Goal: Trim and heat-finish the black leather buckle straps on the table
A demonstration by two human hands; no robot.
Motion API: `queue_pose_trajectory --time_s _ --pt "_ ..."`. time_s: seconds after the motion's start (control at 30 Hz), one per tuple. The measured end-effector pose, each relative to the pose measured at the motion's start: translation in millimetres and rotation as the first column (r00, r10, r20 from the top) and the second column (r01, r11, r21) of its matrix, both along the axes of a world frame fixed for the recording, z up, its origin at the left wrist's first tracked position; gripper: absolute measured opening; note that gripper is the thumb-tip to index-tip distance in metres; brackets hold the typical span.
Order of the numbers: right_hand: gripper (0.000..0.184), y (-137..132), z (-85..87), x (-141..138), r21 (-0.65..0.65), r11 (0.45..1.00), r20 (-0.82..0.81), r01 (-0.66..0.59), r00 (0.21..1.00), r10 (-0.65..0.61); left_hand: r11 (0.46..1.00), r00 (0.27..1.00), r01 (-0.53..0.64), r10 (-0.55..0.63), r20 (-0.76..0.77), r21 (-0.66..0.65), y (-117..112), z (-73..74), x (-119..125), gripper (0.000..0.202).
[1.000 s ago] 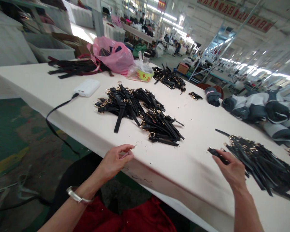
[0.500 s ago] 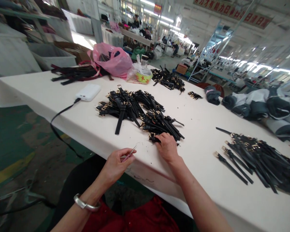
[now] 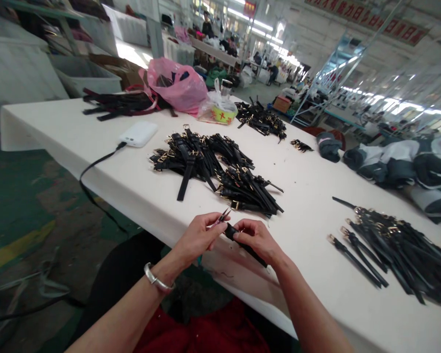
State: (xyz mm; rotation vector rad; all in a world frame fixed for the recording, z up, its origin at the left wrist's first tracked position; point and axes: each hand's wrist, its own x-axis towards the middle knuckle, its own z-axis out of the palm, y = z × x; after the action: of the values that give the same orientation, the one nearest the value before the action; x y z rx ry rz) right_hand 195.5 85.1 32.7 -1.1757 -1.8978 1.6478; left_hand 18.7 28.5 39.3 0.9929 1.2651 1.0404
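Note:
My left hand (image 3: 203,236) is closed around small thread snips (image 3: 222,216), whose two pale, pointed tips stick out past the fingers. Its fingertips also meet the end of a black strap (image 3: 255,255). That strap is pinched in my right hand (image 3: 259,239), slanting down to the right over the table's near edge. My fingers hide part of it, so I cannot make out its buckle. Just beyond both hands lies a pile of black buckle straps (image 3: 248,189) with gold-coloured buckles. Another heap of such straps (image 3: 191,154) spreads behind it to the left.
On the white-covered table (image 3: 301,235) are a white power bank (image 3: 137,134) with a black cable, a pink plastic bag (image 3: 178,86) and more buckle straps (image 3: 400,245) at right. Grey and white rolled bundles (image 3: 397,162) line the far right edge.
My right hand has drawn a strap off the near pile toward me. My left hand, still holding the snips, has moved right and up to meet it. The view has shifted slightly.

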Motion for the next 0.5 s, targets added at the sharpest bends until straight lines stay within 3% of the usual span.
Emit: queue_pose_trajectory --time_s 0.17,0.3,0.4,0.5 --pt "0.010 -1 3.3 1 -0.104 0.994 -0.152 -0.023 0.988 0.007 0.994 0.992 0.098 -0.093 0.084 -0.058 3 -2.0 2 0.026" --pt "0.009 2 7.0 2 -0.173 0.984 -0.170 -0.030 0.985 0.000 0.993 0.988 0.096 -0.087 0.124 -0.071 7 -1.9 0 0.028" --pt "0.010 3 4.5 2 -0.147 0.989 -0.135 -0.021 0.991 0.001 0.994 0.993 0.082 -0.076 0.089 -0.069 9 -2.5 -1 0.030" --pt "0.012 1 -0.4 0 -0.026 1.000 -0.046 -0.008 0.999 0.006 0.998 0.999 0.042 -0.043 0.000 -0.056 12 -6.2 0 0.024"
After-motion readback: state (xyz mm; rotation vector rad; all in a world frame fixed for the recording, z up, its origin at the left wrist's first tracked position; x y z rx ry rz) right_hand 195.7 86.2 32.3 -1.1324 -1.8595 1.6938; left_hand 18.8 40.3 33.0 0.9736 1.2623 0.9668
